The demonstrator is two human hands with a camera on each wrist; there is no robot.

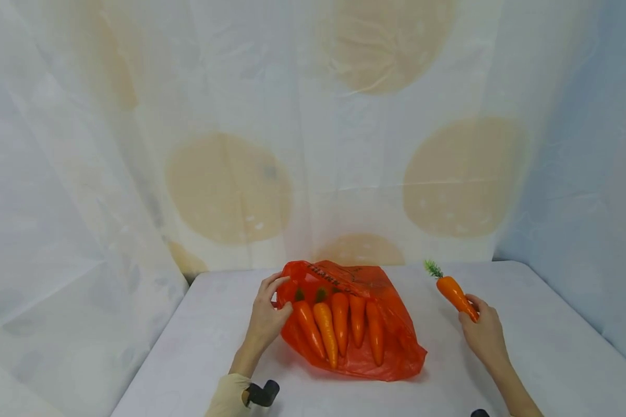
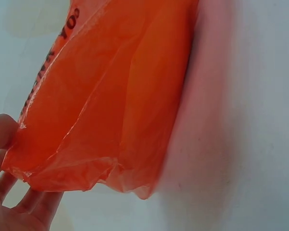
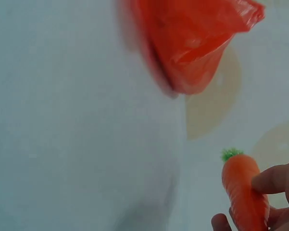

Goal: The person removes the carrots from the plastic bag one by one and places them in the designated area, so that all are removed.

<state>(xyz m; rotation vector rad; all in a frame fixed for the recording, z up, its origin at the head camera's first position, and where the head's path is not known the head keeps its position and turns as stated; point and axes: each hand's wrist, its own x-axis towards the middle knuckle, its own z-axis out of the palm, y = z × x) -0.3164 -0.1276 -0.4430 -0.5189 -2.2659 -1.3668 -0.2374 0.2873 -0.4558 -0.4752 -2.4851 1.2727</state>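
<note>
In the head view a red plastic bag (image 1: 407, 341) with dark print lies at the middle of the table, and several orange carrots (image 1: 340, 324) show side by side in it, their green tops toward the back. My left hand (image 1: 265, 315) holds the bag's left edge between thumb and fingers; the left wrist view shows the thumb (image 2: 2, 130) at the bag's rim (image 2: 26, 173), with fingers partly hidden behind it. To the right of the bag, my right hand (image 1: 484, 331) grips another carrot (image 1: 454, 294) by its lower end, raised above the table, green top pointing away.
A white-covered table (image 1: 177, 359) extends under everything. Behind it hangs a pale curtain (image 1: 302, 145) with large tan circles, and more sheeting (image 1: 605, 231) closes off both sides. A dark wrist device (image 1: 263, 394) sits at the left sleeve.
</note>
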